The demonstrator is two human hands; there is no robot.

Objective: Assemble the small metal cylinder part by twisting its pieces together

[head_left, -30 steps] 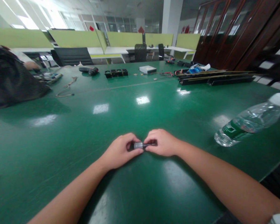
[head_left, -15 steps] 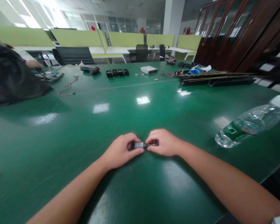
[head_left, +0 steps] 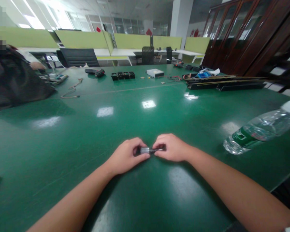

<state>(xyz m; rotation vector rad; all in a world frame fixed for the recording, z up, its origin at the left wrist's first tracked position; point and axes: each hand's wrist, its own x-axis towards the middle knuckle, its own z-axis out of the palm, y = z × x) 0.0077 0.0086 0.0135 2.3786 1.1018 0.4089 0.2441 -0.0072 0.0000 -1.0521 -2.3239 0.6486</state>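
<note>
Between my two hands lies a small silver-and-black cylindrical piece [head_left: 145,150] with a thin dark shaft toward the right; its exact kind is too small to tell. My left hand [head_left: 127,156] grips the thicker silvery part between thumb and curled fingers, covering its left end. At the other side, my right hand [head_left: 171,148] pinches the thin dark end with thumb and fingertips. Both hands are low over the green tabletop [head_left: 125,125], close together with a narrow gap between the fingertips.
A clear plastic bottle [head_left: 258,129] with a green label stands to the right. Toward the back are black square parts [head_left: 123,76], a flat silver box [head_left: 155,73], a dark tool [head_left: 94,72], a cable [head_left: 71,93] and black rails [head_left: 241,85]. A dark-clothed person [head_left: 16,77] is at far left.
The view has shifted slightly. My right hand has moved a little to the right, widening the gap between the hands slightly. Both grips look the same.
</note>
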